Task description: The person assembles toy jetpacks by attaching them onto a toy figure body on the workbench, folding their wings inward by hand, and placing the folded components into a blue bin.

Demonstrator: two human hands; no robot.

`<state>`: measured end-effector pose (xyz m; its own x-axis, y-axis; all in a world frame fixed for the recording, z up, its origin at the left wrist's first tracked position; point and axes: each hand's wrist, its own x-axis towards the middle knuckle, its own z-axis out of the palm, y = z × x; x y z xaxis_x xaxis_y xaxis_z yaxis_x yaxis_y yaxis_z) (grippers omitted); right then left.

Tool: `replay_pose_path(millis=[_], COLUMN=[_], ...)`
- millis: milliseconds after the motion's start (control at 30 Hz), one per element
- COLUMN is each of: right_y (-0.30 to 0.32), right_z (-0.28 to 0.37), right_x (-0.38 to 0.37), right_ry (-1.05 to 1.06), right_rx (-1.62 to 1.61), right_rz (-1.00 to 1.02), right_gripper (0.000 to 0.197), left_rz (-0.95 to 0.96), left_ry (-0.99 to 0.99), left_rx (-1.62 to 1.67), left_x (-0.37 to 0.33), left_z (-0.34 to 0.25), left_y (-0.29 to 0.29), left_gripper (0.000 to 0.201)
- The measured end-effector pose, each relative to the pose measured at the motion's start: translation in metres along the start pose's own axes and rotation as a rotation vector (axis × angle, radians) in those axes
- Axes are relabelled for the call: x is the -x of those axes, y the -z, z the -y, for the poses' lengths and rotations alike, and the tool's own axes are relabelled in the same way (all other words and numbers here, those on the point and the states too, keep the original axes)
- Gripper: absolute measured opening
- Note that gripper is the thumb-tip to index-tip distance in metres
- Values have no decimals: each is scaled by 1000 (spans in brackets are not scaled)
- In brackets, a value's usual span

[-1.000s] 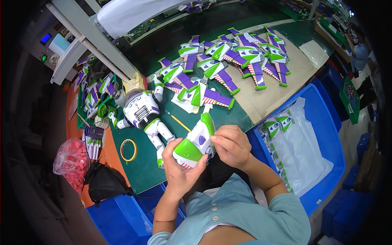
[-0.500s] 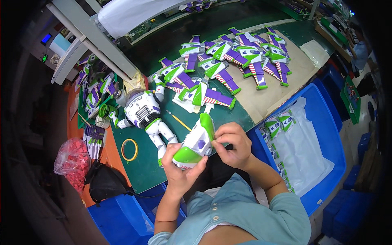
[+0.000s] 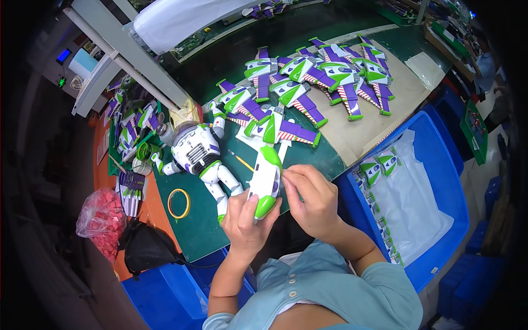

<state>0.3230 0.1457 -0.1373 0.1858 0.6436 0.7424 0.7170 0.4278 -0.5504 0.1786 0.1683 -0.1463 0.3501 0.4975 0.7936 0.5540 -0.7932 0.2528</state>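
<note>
A white and green toy jetpack (image 3: 264,182) with a purple spot is upright in my left hand (image 3: 245,223), gripped at its lower end. Against its right side, the thumb and fingers of my right hand (image 3: 314,201) are pinched together; whatever they hold is too small or hidden. Just left of the jetpack lies a white toy spaceman figure (image 3: 193,148) on its back, without a head in sight. Behind my hands, a winged jetpack (image 3: 267,125) with purple wings rests on the green tabletop (image 3: 206,239), beside a thin yellow-handled brush (image 3: 241,160).
Several more winged jetpacks (image 3: 346,77) are heaped on brown cardboard (image 3: 352,135) at the back. A yellow tape roll (image 3: 188,203) lies at left, near a bag of red pieces (image 3: 102,217). At right, a blue bin (image 3: 459,220) holds jetpacks along a white liner (image 3: 412,209).
My left hand has turned the jetpack more upright and edge-on, showing more of its white side. My right hand stays pinched at its side, slightly shifted.
</note>
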Motion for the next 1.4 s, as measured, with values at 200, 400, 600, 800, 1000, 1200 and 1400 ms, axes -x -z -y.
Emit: replay_pose_path(millis=[200, 400, 600, 800, 1000, 1200, 1400], right_y=[-1, -1, 4, -2, -11, -13, -7], right_z=[5, -6, -4, -11, -16, -19, -21], right_x=[-5, -8, -8, -6, -2, 1, 0], right_ry=[-9, 3, -150, -93, 85, 116, 36], right_rx=[112, 81, -190, -282, -166, -100, -247], right_rz=[85, 80, 141, 54, -19, 43, 143], right_gripper=[17, 16, 18, 21, 21, 21, 23], left_rz=[4, 10, 65, 42, 93, 90, 93], left_ry=[-2, 152, 570, 514, 380, 378, 466], left_rx=[-36, 76, 395, 394, 253, 268, 321], left_x=[1, 1, 12, 12, 18, 23, 21], left_z=[3, 2, 8, 6, 9, 11, 12], left_y=[-2, 0, 0, 0, 4, 4, 6], left_gripper=[72, 74, 73, 73, 74, 73, 73])
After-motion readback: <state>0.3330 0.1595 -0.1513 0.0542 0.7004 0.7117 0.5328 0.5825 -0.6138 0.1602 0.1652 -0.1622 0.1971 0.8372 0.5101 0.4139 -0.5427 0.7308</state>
